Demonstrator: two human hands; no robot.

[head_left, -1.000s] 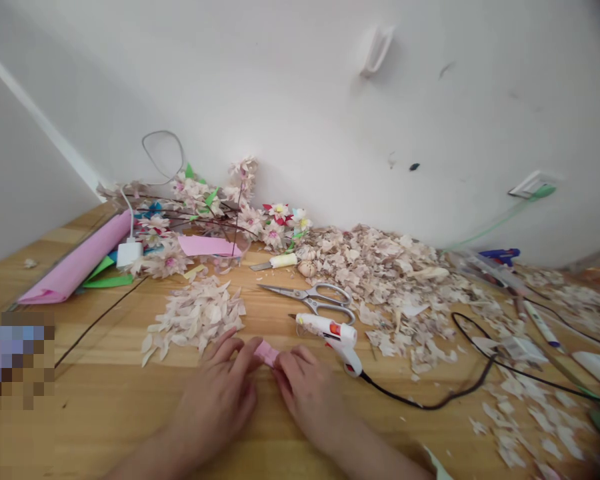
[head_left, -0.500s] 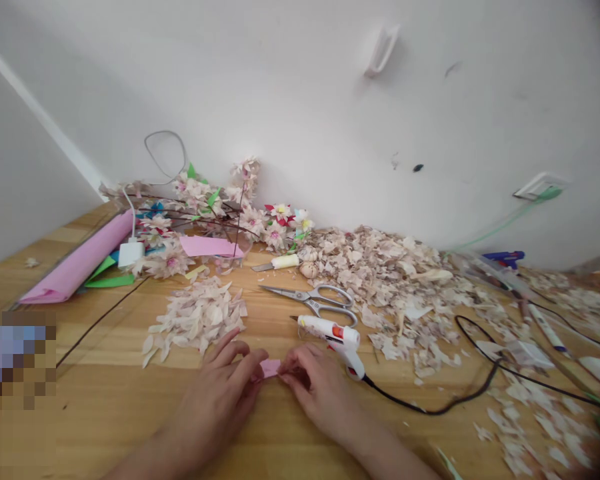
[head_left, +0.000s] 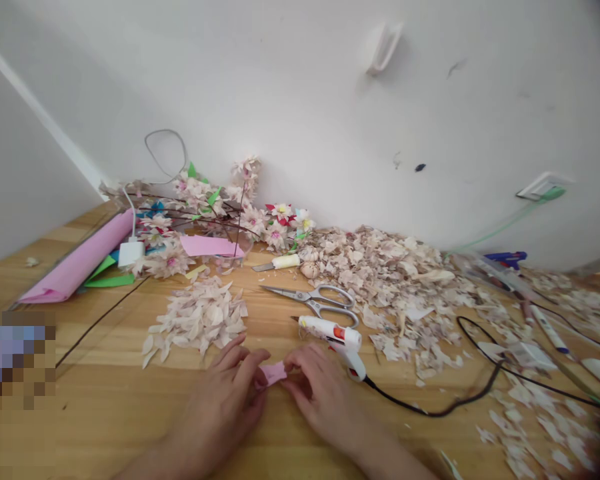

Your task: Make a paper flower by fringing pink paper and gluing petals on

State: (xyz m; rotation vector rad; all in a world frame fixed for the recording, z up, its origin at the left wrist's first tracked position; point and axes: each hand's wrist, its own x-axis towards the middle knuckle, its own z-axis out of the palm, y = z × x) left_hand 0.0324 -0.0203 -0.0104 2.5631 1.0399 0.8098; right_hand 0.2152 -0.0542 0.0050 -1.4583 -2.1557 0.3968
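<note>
- Left hand [head_left: 226,387]: fingers curled, thumb and forefinger closed on the left end of a pink paper strip [head_left: 274,373].
- Right hand [head_left: 325,393]: thumb and fingertips slightly parted at the strip's right end; contact there cannot be told.
- Change: half a second ago the right fingertips met the strip's end; that end now shows uncovered. The left hand thus appears to bear the strip, its shaping seemingly unfinished.
- Strip: small, matte and bent, held between the hands, in front of the dry, papery petals [head_left: 200,313], which are pale and pointed.
- Glue gun [head_left: 330,333]: glossy white plastic, just beyond the right hand, with a dark nozzle.
- Scissors [head_left: 315,298]: grey metal, looped handles, slender blades.
- Wooden tabletop [head_left: 105,413]: smooth, with visible grain.
</note>
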